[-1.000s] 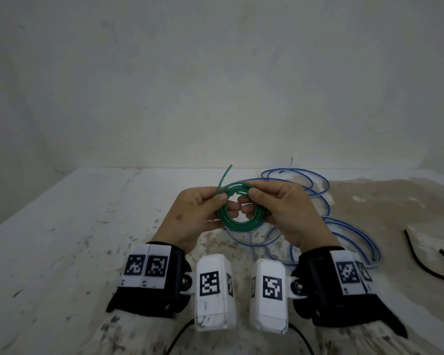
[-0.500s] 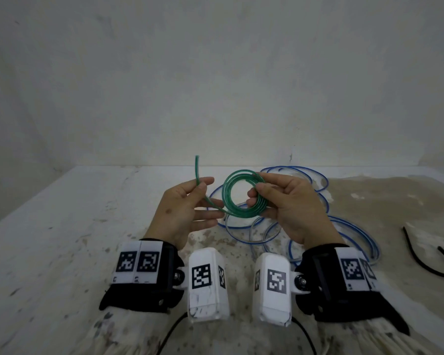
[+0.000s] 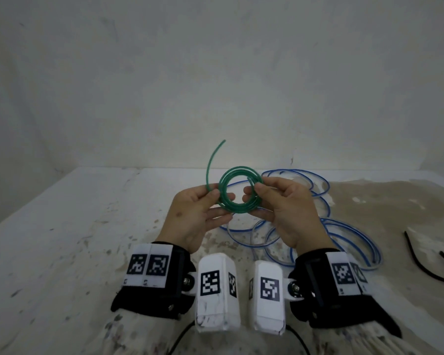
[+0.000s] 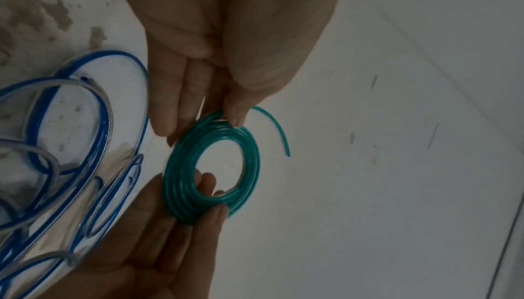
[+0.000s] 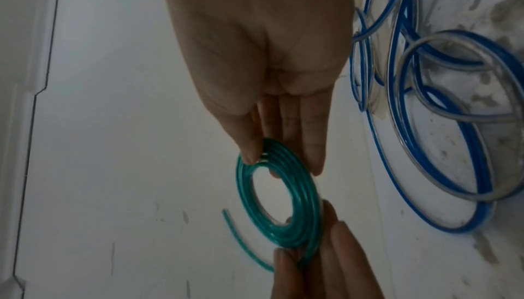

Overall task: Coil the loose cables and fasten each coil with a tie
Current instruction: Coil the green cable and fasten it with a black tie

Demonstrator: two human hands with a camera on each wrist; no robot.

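- Head view: both hands hold a green coil (image 3: 240,191) in the air above the counter (image 3: 62,239), between the two hands.
- The left hand (image 3: 192,219) pinches the coil's left edge between thumb and fingers; the cable's free end (image 3: 212,162) curves up from that pinch and stands loose.
- The right hand (image 3: 290,211) pinches the coil's right edge, thumb on the near face, fingers behind.
- Left wrist view: the coil (image 4: 212,169) shows several turns lying side by side, with the left thumb on its rim.
- Right wrist view: the right thumb tip presses the coil (image 5: 279,198) against the fingers.
- A blue cable (image 3: 318,226) lies in loose loops on the counter just behind and to the right of the hands.
- Black ties (image 3: 431,265) lie well apart at the right edge.
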